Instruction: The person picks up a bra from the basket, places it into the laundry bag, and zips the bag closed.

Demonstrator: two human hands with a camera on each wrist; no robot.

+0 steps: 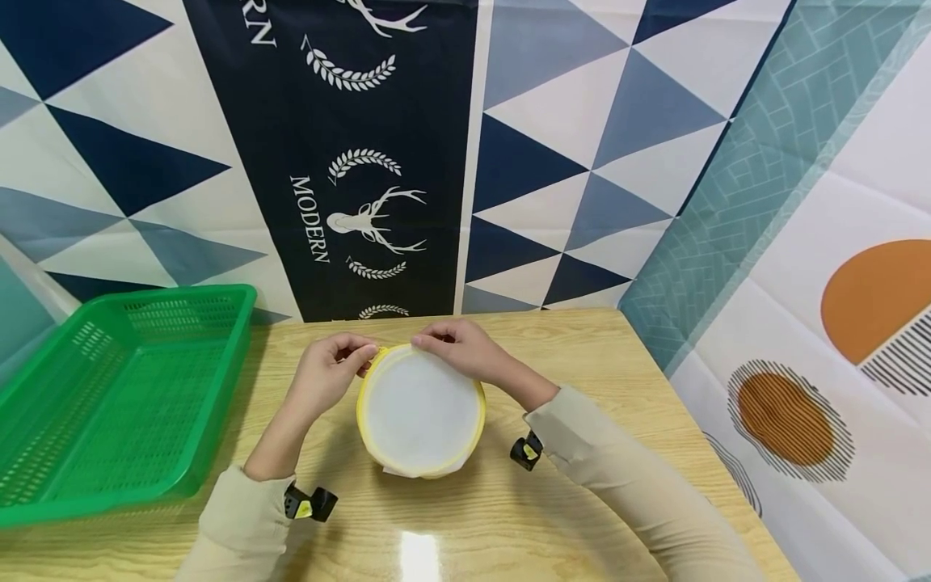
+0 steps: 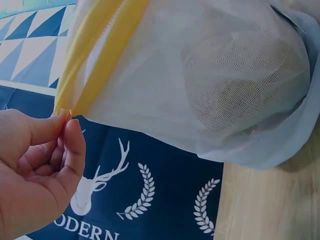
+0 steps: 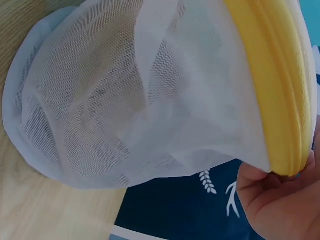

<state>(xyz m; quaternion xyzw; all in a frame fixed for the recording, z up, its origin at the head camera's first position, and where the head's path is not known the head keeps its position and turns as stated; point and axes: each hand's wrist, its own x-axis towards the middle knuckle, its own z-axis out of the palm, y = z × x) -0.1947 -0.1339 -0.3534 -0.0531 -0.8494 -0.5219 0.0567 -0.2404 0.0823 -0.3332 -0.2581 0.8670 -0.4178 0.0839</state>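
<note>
A white mesh laundry bag [image 1: 424, 411] with a yellow zippered rim stands on the table, its round top facing up. At the rim's far left, my left hand [image 1: 330, 373] pinches the yellow zipper [image 2: 107, 62] between thumb and index finger. The zipper slider itself is hidden by the fingertips. My right hand [image 1: 465, 352] grips the far edge of the yellow rim [image 3: 280, 95], thumb on top. Through the mesh side [image 2: 240, 85] a darker brownish patch shows; whether it is something inside, I cannot tell.
To the left of the bag a green plastic basket [image 1: 243, 323] with slotted walls sits on the wooden table [image 1: 567, 347]. Patterned cloth [image 1: 393, 162] hangs behind the table's far edge, and another printed cloth [image 1: 800, 323] covers the right side.
</note>
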